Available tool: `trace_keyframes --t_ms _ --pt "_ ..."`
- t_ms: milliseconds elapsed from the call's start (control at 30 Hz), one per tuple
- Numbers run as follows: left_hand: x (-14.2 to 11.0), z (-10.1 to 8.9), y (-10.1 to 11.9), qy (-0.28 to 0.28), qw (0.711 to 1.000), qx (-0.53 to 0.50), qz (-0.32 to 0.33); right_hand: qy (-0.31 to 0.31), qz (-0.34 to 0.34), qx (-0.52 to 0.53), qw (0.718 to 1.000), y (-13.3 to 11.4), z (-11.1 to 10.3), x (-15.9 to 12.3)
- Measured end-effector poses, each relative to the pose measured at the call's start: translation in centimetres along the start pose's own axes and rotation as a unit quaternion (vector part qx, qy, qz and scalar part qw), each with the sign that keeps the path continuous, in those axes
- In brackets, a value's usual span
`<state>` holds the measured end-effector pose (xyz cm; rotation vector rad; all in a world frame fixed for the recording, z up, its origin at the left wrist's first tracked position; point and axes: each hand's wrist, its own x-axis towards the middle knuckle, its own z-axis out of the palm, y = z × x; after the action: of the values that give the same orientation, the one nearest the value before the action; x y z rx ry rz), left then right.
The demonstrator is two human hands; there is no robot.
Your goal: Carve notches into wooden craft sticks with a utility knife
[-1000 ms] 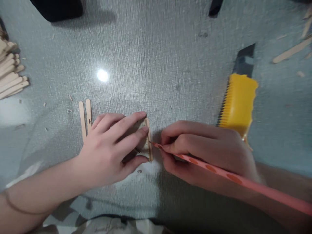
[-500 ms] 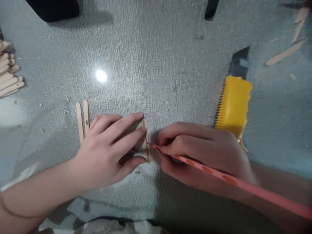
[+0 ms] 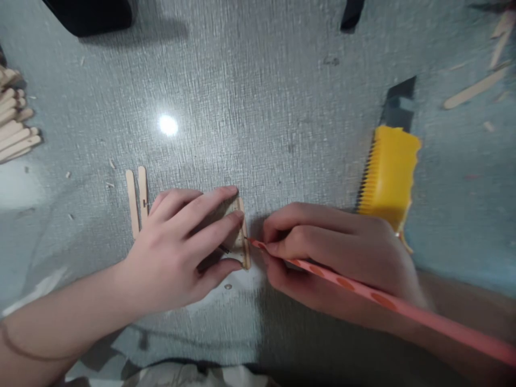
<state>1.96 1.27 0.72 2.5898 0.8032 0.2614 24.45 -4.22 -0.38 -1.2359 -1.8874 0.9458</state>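
Note:
My left hand [image 3: 173, 242] is pressed low over the table, its fingertips and thumb holding down a wooden craft stick [image 3: 244, 231] that stands nearly upright in the picture. A flat piece with small marks along its edge lies against the stick, mostly hidden under the palm. In my right hand [image 3: 322, 247], fingers are closed around a pink pencil [image 3: 363, 293] with orange spots. The pencil's tip touches the stick's right side, at about its middle. Just left of my left hand lie two more craft sticks [image 3: 132, 204], one with a small dark mark.
A yellow-handled cutter [image 3: 391, 174] with a dark blade lies beyond my right hand. Several craft sticks [image 3: 18, 129] are piled at the far left. Cut stick pieces [image 3: 475, 88] lie at upper right. A black object [image 3: 92, 16] stands at the top left.
Almost nothing differs. The view has shifted very slightly; both hands, the stick and the pencil keep the same positions.

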Motion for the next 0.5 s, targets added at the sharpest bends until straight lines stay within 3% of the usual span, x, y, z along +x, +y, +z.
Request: trace_keyframes --t_ms 500 --pt "0.04 -0.09 -0.13 0.001 1.000 -0.004 0.000 -0.008 0.006 -0.001 1.000 -0.08 -0.18 0.20"
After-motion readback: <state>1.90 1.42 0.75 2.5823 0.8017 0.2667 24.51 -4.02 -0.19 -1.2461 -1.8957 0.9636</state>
